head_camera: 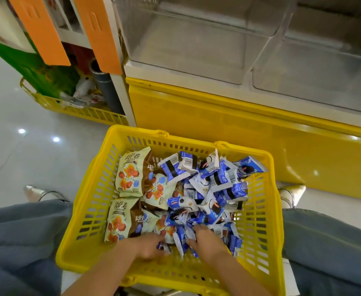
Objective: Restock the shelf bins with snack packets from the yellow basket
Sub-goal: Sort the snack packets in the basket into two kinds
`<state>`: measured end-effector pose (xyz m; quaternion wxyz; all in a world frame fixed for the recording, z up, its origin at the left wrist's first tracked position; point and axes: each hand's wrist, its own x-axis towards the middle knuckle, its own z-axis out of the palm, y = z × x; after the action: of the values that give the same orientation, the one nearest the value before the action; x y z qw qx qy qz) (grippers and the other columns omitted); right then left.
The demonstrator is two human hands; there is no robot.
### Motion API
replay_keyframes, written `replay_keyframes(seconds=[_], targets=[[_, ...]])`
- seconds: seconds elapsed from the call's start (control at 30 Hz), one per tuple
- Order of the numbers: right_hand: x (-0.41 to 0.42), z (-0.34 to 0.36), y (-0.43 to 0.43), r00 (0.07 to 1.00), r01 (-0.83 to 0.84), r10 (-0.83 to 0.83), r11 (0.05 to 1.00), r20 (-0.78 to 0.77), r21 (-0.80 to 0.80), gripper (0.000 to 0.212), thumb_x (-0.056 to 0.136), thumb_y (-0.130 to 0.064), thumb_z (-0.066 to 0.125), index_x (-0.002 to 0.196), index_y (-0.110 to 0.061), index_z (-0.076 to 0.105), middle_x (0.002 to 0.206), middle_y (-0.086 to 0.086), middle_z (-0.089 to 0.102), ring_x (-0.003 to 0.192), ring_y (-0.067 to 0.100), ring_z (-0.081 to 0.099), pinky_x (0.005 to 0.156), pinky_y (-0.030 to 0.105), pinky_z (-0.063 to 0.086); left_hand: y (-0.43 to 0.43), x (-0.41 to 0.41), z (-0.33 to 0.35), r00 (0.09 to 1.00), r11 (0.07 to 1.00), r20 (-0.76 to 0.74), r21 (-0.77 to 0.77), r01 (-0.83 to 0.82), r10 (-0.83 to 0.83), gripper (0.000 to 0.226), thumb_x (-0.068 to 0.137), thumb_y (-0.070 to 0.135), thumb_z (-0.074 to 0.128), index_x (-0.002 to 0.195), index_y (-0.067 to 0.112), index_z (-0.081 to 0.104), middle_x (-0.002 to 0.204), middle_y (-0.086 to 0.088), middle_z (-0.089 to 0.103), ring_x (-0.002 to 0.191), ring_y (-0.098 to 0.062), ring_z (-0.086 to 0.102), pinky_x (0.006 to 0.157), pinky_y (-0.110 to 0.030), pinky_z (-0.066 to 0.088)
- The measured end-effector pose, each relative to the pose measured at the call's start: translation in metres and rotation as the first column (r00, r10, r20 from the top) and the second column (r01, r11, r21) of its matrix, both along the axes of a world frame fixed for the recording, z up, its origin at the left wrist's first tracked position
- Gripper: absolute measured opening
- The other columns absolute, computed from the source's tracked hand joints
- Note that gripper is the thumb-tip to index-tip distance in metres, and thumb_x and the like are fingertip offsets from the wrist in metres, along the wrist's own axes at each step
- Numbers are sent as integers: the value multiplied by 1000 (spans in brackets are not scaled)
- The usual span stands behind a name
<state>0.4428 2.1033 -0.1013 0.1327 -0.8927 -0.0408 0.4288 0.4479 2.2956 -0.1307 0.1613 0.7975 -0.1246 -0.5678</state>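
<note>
Digging into the yellow basket (258, 210), we are working both hands in the heap of blue-and-white packets (216, 180) that is filling its right half. Our left hand (147, 245) is curling its fingers round a few of these packets close to the basket's near wall. Our right hand (207, 240), just beside it, is closing its fingers on more of the same heap. Larger beige packets (130, 171) are lying along the basket's left side, touching the blue ones. The basket is sitting between our knees in grey-blue trousers (21, 236). Just beyond it a yellow cabinet front (218, 116) is rising, and above that two clear shelf bins (188, 50) are standing side by side, well apart from our hands. Off to the left a second yellow basket (85, 112) is sitting on the pale floor (25, 124).
</note>
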Motion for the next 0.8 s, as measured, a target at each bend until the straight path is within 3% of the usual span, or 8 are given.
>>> replay_keyframes(seconds=[0.17,0.3,0.4,0.5,0.57,0.67,0.73,0.8], targets=[[5,0,-1,999,-8,6,998,41,55,27,97,-12,41,120,-8,53,123,14,55,104,29,58,78,31,44,-5,4,0,998,998,53,-44,-35,38,41,93,32,52,129,12,49,130,-11,52,115,-24,51,96,-30,40],[8,17,-16,993,33,-56,977,103,209,25,97,-18,43,118,-15,57,118,6,60,95,23,59,75,31,46,-5,3,8,995,992,53,-96,-84,90,41,96,39,44,123,10,49,120,-10,53,109,-24,53,90,-30,41],[12,39,-25,980,52,-110,946,167,320,21,97,-21,48,115,-21,59,110,-1,64,88,16,61,74,28,49,-4,4,19,969,953,-41,-174,-247,244,37,98,41,37,122,16,47,111,-3,53,101,-15,52,82,-25,41],[22,63,-33,941,56,-187,908,282,414,19,94,-21,54,112,-25,61,101,-7,66,84,10,63,74,25,52,-1,8,35,870,834,-135,-248,-492,473,43,98,44,33,132,19,40,128,5,46,117,-12,45,97,-25,37],[33,79,-37,899,101,-285,875,333,474,20,92,-21,57,112,-25,61,96,-12,65,82,8,63,73,24,53,0,11,49,735,701,-274,-228,-676,620,57,95,52,34,141,19,33,138,7,43,129,-17,41,104,-29,35],[59,97,-42,768,225,-500,796,401,562,26,90,-23,60,116,-20,59,99,-14,63,89,4,61,81,18,51,-1,20,76,555,487,-508,-273,-829,659,69,79,62,47,134,20,42,123,0,62,107,-18,61,78,-26,54],[78,105,-46,664,313,-632,721,400,618,26,91,-23,59,116,-17,57,100,-11,61,92,5,59,81,22,50,-7,29,94,576,454,-421,-359,-815,701,76,77,58,55,139,21,32,136,7,44,113,-8,52,78,-20,51],[95,110,-50,599,364,-705,663,380,654,18,91,-24,58,108,-18,57,96,-7,62,87,10,60,72,23,50,-16,43,103,613,504,-119,-458,-732,781,69,85,50,55,141,21,26,140,5,32,102,13,50,86,-14,41]])
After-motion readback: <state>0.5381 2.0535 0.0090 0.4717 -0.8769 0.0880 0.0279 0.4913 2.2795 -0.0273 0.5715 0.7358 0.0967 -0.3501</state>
